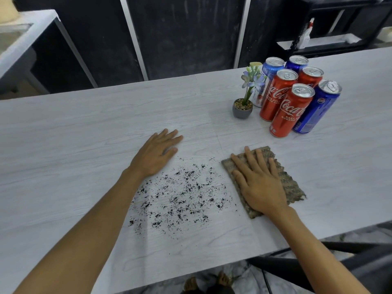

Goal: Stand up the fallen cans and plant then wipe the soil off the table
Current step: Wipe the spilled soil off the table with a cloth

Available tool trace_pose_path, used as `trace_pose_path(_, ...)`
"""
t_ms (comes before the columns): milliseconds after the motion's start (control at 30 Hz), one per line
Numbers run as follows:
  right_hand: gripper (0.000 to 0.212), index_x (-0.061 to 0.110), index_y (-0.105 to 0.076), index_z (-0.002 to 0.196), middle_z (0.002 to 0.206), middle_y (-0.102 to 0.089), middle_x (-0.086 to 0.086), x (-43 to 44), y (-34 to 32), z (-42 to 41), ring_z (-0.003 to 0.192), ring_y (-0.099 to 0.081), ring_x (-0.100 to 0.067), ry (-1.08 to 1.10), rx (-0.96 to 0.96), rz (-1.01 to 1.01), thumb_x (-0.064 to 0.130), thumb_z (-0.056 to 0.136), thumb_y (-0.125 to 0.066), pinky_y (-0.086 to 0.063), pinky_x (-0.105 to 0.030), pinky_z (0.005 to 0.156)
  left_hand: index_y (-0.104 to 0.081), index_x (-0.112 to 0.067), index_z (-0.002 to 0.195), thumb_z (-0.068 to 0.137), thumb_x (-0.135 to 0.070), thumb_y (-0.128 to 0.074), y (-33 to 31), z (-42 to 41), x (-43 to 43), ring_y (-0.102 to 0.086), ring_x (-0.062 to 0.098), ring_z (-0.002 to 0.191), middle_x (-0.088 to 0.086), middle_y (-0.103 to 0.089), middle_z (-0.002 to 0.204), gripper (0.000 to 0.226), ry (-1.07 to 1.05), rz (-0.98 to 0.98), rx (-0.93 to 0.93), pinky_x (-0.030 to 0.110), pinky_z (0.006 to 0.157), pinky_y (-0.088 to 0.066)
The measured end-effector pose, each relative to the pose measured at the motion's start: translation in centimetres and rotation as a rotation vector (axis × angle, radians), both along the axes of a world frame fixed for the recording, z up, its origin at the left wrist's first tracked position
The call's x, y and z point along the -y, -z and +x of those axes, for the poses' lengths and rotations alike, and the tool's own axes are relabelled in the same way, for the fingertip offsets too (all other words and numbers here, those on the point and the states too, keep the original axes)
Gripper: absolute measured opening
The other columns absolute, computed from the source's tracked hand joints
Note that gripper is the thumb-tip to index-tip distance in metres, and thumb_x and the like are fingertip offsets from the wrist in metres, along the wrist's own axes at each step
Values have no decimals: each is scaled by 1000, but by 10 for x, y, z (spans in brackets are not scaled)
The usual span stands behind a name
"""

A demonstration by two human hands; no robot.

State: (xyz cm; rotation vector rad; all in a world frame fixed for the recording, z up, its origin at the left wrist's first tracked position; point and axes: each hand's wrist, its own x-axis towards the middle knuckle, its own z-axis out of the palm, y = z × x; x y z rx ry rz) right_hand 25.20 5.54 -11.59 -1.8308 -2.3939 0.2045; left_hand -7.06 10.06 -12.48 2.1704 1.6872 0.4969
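Soil (pixel 180 198) lies unwiped at lower centre of the desk (pixel 63 134); the standing-up looks done.
Left hand (pixel 156 153) rests flat and open beside the soil; right hand (pixel 257 183), fingers straight, presses a cloth (pixel 292 187) just right of it; plant (pixel 242 109) and cans (pixel 290 109) stand upright at upper right. Wiping remains.

The person's bare left forearm (pixel 95 219) and bare right forearm (pixel 314 247) reach in over the near edge of the pale grey wood-grain desk (pixel 63 134), angled toward each other. The left grip (pixel 156 154) lies palm down, flat on the desk about midway between its near and far edges, fingers straight and close together. The right grip (pixel 257 181) is palm down too, fingers straight and spread.
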Motion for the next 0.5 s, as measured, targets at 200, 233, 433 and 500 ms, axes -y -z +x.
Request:
trace_pose_path(200, 56, 46, -2, 149, 159, 8, 7, -3, 1, -20, 147, 11, -20, 62, 10, -14, 56, 94, -2, 6, -47, 118, -33, -41, 146, 102, -46, -33, 1, -1, -2, -5, -1, 146, -19, -19, 157, 44, -1, 2, 0, 31, 121, -1)
trace_pose_path(233, 56, 46, -2, 149, 159, 8, 8, 3, 2, -20, 147, 12, -19, 37, 16, -5, 56, 94, -1, 5, -47, 118, -33, -41, 146, 102, -46, -34, 1, -1, -2, -5, 0, 146, -19, -19, 157, 44, 2, 1, 1, 32, 121, -1)
trace_pose_path(433, 57, 46, -3, 149, 160, 6, 8, -13, -1, -5, 147, 8, -18, 131, 16, -36, 57, 92, -2, 5, -45, 118, -33, -41, 146, 102, -46, -33, 0, 0, -1, -5, 0, 146, -19, -19, 157, 45, 4, 1, 8, 30, 120, 0)
trace_pose_path(500, 59, 44, -3, 149, 160, 8, 7, -11, -2, -11, 147, 11, -18, 102, 2, -54, 58, 92, -1, 7, -44, 118, -32, -42, 146, 102, -47, -33, 0, -1, -1, -5, 0, 146, -19, -19, 157, 45, 4, 0, 4, 30, 120, 0)
